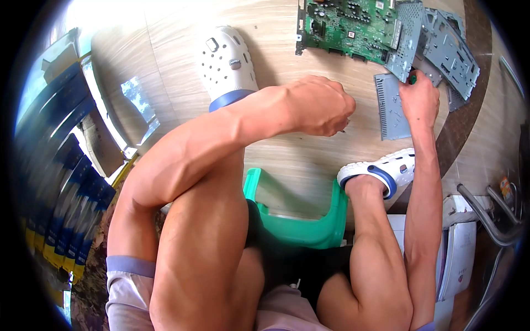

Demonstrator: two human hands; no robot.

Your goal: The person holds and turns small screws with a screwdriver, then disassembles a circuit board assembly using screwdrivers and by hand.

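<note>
My left hand [327, 106] is closed in a fist above the floor, its fingers turned under. A tiny dark tip shows below the knuckles, too small to name. To the right, my right hand [419, 99] is closed at the edge of a grey perforated metal plate [407, 41]. A small green bit shows by its fingertips, but what it belongs to is hidden. Under and beside this hand lies a flat grey metal sheet [393, 113] with a slotted edge. A green circuit board [348, 27] lies against the perforated plate.
More grey metal brackets [452, 52] are piled at the upper right. A green plastic stool [309, 229] stands between my legs. White clogs [226, 63] are on my feet. Blue and yellow packages [66, 220] line the left; metal tubing [486, 220] and white boxes [458, 259] stand at right.
</note>
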